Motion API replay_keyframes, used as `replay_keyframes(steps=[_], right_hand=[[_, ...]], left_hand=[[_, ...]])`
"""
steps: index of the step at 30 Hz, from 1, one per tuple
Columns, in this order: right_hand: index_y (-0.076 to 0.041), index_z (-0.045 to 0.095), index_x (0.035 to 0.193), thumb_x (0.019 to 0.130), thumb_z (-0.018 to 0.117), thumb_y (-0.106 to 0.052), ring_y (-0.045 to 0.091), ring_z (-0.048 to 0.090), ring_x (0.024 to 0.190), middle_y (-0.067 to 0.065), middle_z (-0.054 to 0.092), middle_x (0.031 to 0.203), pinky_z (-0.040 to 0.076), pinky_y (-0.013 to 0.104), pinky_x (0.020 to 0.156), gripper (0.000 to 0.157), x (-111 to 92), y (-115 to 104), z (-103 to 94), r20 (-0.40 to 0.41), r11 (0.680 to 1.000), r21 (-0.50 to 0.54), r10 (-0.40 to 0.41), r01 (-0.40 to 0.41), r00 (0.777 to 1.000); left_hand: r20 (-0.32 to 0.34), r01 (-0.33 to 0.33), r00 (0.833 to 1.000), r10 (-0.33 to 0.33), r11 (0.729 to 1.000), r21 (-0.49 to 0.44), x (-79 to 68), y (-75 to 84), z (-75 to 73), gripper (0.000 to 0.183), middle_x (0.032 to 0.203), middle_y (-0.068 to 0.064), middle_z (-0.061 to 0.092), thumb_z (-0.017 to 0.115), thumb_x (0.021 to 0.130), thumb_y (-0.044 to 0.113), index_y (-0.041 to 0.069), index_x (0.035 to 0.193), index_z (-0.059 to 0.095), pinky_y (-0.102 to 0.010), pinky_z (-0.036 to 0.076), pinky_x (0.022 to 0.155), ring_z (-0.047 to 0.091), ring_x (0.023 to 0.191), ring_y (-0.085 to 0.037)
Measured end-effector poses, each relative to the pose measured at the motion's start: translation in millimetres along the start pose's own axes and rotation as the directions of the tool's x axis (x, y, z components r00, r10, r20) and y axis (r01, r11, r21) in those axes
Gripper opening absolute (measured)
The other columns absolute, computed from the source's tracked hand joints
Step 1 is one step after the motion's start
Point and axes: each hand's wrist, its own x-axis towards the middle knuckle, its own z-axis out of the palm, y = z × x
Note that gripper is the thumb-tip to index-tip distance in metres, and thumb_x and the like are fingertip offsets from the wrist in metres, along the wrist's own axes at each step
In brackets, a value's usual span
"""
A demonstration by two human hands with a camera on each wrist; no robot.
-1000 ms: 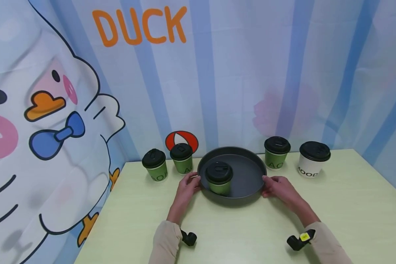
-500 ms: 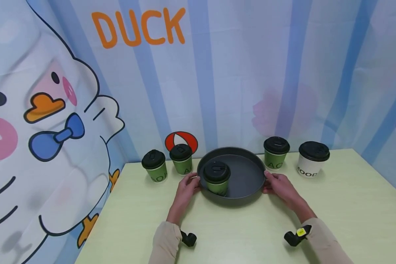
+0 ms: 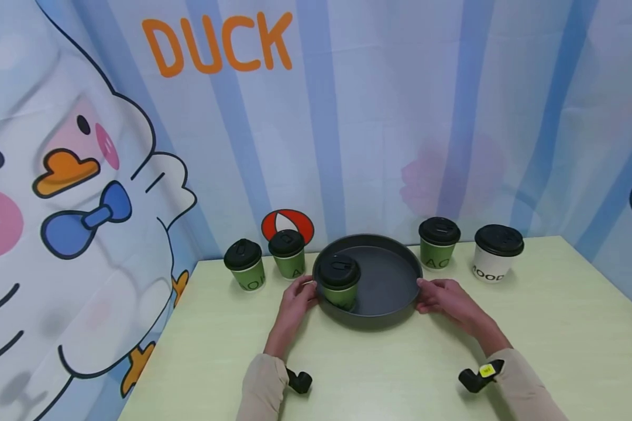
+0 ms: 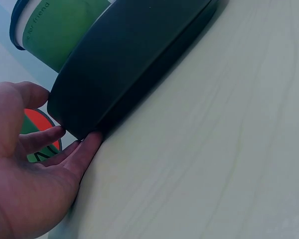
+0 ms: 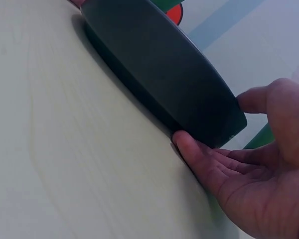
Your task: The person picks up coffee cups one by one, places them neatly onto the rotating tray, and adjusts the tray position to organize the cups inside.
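A round dark grey pan (image 3: 387,283) with a low wall sits low over the table, held from both sides. Inside, near its left wall, stands a green paper cup (image 3: 341,297) with a black lid. My left hand (image 3: 296,301) grips the pan's left side; the left wrist view has the thumb (image 4: 36,94) against the wall near the rim and fingers at the bottom edge. On the opposite side, my right hand (image 3: 445,301) holds the pan likewise, thumb (image 5: 254,99) near the rim and fingertips (image 5: 185,142) at the underside.
Left of the pan stand two lidded green cups, the outer cup (image 3: 248,276) and the inner cup (image 3: 291,264). Behind right are another green cup (image 3: 437,252) and a white cup (image 3: 490,266). A duck-print curtain (image 3: 368,128) hangs along the table's (image 3: 379,374) back edge.
The green cup inside the pan has shifted left, closer to the left wall. Both hands stay at the pan's sides, and the pan keeps nearly the same place.
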Motion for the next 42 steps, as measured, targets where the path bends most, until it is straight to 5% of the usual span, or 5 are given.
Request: replay_keyframes(steps=[10, 21, 30, 39, 42], right_hand=[[0.021, 0.041, 0.139, 0.113, 0.045, -0.035, 0.015, 0.069, 0.085, 0.015, 0.066, 0.103, 0.061, 0.029, 0.082, 0.062, 3.7, 3.5, 3.7, -0.083, 1.0, -0.021, -0.01, 0.008, 0.996], [0.022, 0.046, 0.13, 0.11, 0.052, -0.033, 0.02, 0.071, 0.091, 0.02, 0.071, 0.105, 0.062, 0.032, 0.085, 0.059, -5.5, 2.6, -3.6, 0.052, 1.0, 0.008, -0.018, 0.018, 0.998], [0.021, 0.041, 0.138, 0.112, 0.048, -0.036, 0.015, 0.069, 0.086, 0.014, 0.066, 0.102, 0.061, 0.028, 0.082, 0.063, 1.7, 5.7, 2.6, -0.053, 1.0, 0.024, -0.005, 0.007, 0.999], [0.021, 0.048, 0.128, 0.111, 0.052, -0.031, 0.022, 0.071, 0.092, 0.021, 0.07, 0.104, 0.062, 0.034, 0.086, 0.055, -4.4, 3.4, -4.8, 0.093, 0.999, 0.027, -0.023, 0.021, 0.995], [0.021, 0.046, 0.13, 0.111, 0.051, -0.033, 0.021, 0.071, 0.092, 0.02, 0.069, 0.104, 0.061, 0.033, 0.087, 0.058, -3.1, 4.2, -4.8, 0.08, 0.999, 0.031, -0.025, 0.023, 0.996]], left_hand=[[-0.007, 0.007, 1.0, -0.007, 1.0, 0.007, 0.6, -0.6, 2.3, 0.04, 0.126, -0.02, 0.062, 0.056, 0.107, 0.015, -0.007, 0.14, 0.053, -0.044, 0.055, 0.101, 0.064, 0.1, -0.016], [0.015, 0.026, 1.0, -0.026, 1.0, -0.002, 0.5, 2.5, 0.4, 0.04, 0.129, -0.02, 0.061, 0.052, 0.108, 0.015, -0.007, 0.141, 0.052, -0.048, 0.054, 0.103, 0.065, 0.102, -0.017], [0.008, 0.017, 1.0, -0.017, 1.0, 0.001, -1.5, 4.0, 2.4, 0.039, 0.132, -0.022, 0.06, 0.052, 0.108, 0.014, -0.007, 0.141, 0.052, -0.045, 0.054, 0.102, 0.065, 0.105, -0.019], [-0.003, 0.016, 1.0, -0.016, 1.0, 0.015, 1.3, -0.4, 0.8, 0.04, 0.135, -0.023, 0.059, 0.051, 0.109, 0.016, -0.006, 0.142, 0.052, -0.042, 0.056, 0.099, 0.065, 0.107, -0.021], [-0.008, 0.015, 1.0, -0.015, 1.0, 0.023, 2.2, -1.6, 0.5, 0.039, 0.134, -0.023, 0.06, 0.05, 0.109, 0.016, -0.006, 0.141, 0.053, -0.039, 0.057, 0.097, 0.065, 0.107, -0.021]])
